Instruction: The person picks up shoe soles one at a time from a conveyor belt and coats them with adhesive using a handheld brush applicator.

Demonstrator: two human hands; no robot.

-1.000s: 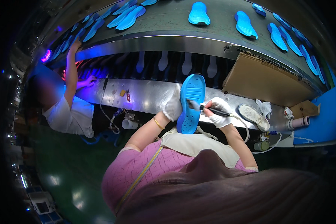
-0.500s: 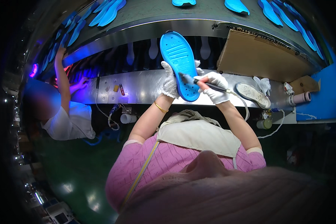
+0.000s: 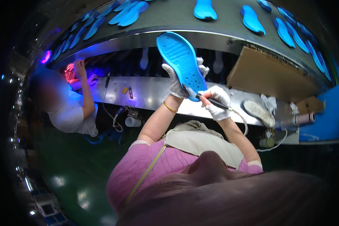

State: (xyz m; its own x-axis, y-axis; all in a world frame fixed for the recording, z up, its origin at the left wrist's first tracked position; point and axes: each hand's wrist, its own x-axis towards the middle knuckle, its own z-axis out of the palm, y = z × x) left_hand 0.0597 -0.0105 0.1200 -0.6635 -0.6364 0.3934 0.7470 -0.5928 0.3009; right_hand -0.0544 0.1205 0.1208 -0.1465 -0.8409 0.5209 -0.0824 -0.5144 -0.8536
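My left hand (image 3: 175,86), in a white glove, grips a bright blue shoe sole (image 3: 180,56) from beneath, with fingertips showing at its right edge. The sole is tilted, its grooved and holed face toward me. My right hand (image 3: 219,101), gloved but with some fingers bare, pinches a black-handled brush (image 3: 217,103) with a pale tube running from its rear end. The dark-tipped bristles (image 3: 189,90) meet the lower end of the sole, near its left rim.
Beyond the metal bench (image 3: 147,88), a conveyor belt (image 3: 169,17) carries several blue soles. Right lie a cardboard sheet (image 3: 271,75), a whitish sole-shaped piece (image 3: 258,112) and a pink-white cylinder (image 3: 306,118). A co-worker (image 3: 73,113) sits left, beside a white cup (image 3: 132,121).
The brush has moved down from the sole's middle to its lower end. The sole has tilted slightly. Soles on the belt have shifted, and the co-worker's arm has come down from the belt.
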